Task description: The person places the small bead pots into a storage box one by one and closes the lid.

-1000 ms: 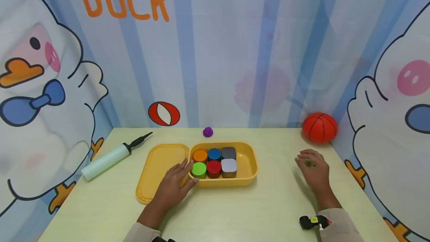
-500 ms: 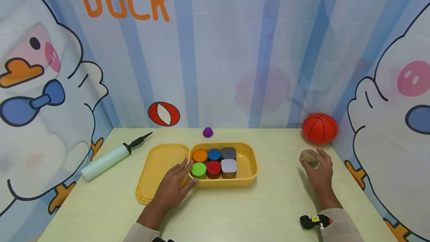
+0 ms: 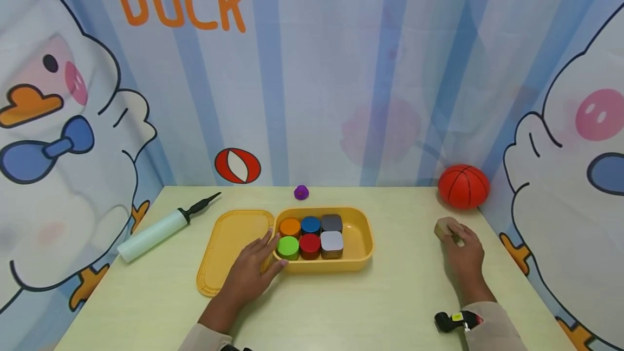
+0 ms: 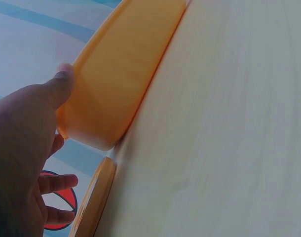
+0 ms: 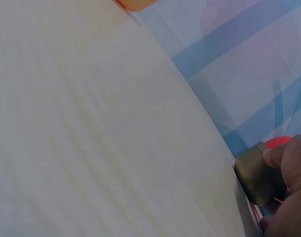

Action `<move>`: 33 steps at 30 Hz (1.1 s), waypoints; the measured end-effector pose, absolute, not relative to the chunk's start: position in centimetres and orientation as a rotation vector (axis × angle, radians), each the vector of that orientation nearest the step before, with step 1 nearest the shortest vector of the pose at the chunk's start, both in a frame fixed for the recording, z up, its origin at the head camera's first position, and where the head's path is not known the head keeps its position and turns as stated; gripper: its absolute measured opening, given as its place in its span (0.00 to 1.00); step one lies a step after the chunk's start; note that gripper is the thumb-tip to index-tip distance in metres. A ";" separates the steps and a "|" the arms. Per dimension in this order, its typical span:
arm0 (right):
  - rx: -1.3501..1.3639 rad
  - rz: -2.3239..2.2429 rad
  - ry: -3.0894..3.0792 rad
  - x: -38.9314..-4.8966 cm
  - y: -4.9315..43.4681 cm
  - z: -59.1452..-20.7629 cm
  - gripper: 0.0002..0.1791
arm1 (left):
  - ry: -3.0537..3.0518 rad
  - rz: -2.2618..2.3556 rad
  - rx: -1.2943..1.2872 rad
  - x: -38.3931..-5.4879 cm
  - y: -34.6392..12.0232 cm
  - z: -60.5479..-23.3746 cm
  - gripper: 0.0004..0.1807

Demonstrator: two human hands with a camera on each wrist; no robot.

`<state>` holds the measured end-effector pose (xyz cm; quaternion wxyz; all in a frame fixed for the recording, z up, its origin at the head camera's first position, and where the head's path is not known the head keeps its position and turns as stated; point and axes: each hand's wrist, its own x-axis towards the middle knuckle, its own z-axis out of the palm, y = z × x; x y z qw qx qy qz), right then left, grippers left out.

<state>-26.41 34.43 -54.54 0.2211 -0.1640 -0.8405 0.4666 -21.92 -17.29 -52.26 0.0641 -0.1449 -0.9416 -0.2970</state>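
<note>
My left hand (image 3: 253, 267) rests at the left end of a yellow box (image 3: 358, 237), fingers spread over its rim and thumb at the near corner. In the left wrist view the thumb (image 4: 64, 81) lies against the top edge of the box wall. Inside the box sit orange, blue, green and red round pieces, plus a dark grey (image 3: 332, 223) and a light grey (image 3: 332, 242) rounded-square piece. At the right, my right hand (image 3: 465, 245) holds a small olive-gold, rounded-square piece (image 5: 259, 175) between thumb and fingers, close over the table.
A yellow lid (image 3: 234, 242) lies left of the box, partly under the left hand. Farther left is a pale green hand pump (image 3: 156, 234) with a black nozzle. A small purple object (image 3: 301, 193) and a red ball (image 3: 463, 187) stand at the table's back edge.
My right hand has turned and shifted slightly right, so that more of the olive-gold piece shows between its fingers. The left hand and the box have stayed in place.
</note>
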 end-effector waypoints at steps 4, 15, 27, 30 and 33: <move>-0.458 1.272 -2.306 -26.5 34.4 -54.7 0.24 | -2.849 -0.890 -0.435 -21.9 -17.3 -52.2 0.41; -0.474 1.320 -2.337 -26.0 33.8 -54.0 0.24 | -2.814 -0.858 -0.462 -21.7 -17.2 -52.0 0.40; -0.440 1.507 -2.312 -25.4 33.1 -53.5 0.27 | -2.823 -0.862 -0.448 -21.5 -17.1 -51.9 0.39; -0.392 1.461 -2.330 -25.4 33.1 -53.4 0.27 | -2.818 -0.863 -0.457 -21.5 -17.2 -51.9 0.40; -0.344 1.366 -2.336 -25.5 33.0 -53.4 0.25 | -2.817 -0.859 -0.457 -21.5 -17.2 -51.9 0.40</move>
